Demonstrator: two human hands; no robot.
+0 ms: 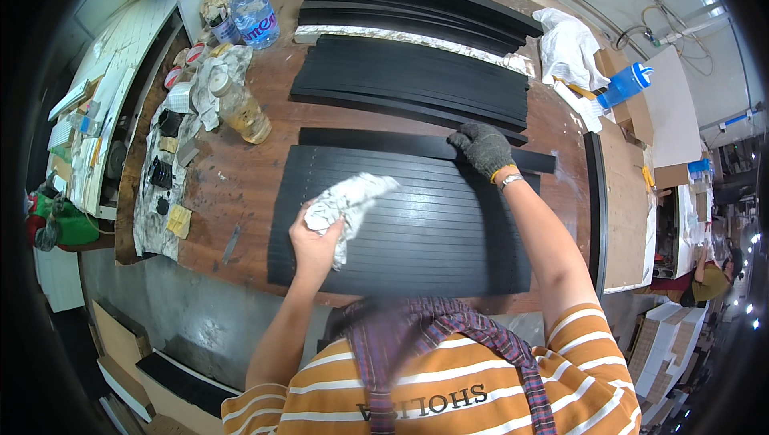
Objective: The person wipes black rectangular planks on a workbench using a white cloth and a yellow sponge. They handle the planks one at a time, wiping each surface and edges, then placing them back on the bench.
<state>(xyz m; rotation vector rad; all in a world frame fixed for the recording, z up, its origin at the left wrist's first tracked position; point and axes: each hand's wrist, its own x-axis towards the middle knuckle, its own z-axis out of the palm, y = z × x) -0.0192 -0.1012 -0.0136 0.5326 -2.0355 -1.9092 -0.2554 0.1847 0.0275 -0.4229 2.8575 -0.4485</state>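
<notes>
Side by side on the brown table lie black strips forming a wide dark panel in front of me. My bare left hand is closed around a crumpled white cloth, held over the panel's left part. In a dark grey knit glove, my right hand has its fingers bent over a single black strip. That strip lies along the far edge of the panel, its right end sticking out past the others. The gloved fingertips' undersides are hidden.
Farther back are more stacked black strips and another pile. A yellowish bottle and a large water bottle stand left, near a stained cloth with small pads. A blue bottle and white cloth lie right.
</notes>
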